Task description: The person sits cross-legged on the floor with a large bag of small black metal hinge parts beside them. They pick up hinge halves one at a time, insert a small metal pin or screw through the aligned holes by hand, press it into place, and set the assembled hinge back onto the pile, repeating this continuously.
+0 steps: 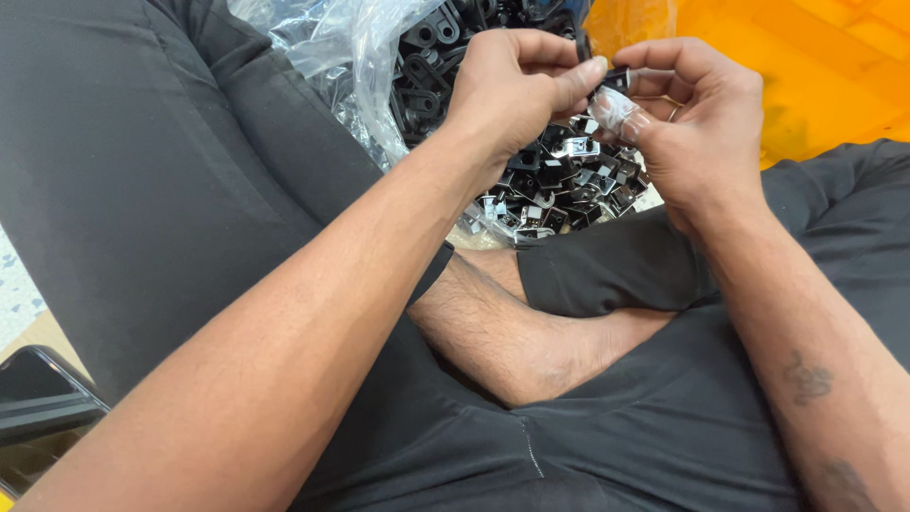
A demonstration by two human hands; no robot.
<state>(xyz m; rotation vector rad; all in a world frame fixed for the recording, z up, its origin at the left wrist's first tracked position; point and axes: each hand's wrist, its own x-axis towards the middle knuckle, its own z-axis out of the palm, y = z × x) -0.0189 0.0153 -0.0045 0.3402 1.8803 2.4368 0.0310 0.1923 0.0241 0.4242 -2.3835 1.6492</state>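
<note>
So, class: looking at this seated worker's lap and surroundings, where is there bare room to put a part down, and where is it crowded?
Free: the orange surface right of the right hand, and the dark trouser leg left of the clear plastic bag. Crowded: the pile of small black and silver parts beneath both hands, the left hand included. A dark phone fills the lower left corner.

Background: glossy orange floor [815, 66] upper right, evenly lit; pale speckled floor patch [14, 289] at left edge.

A crumpled clear plastic bag [351, 47] lies open at top centre; a dark, blank phone screen [43, 403] sits bottom left.
</note>
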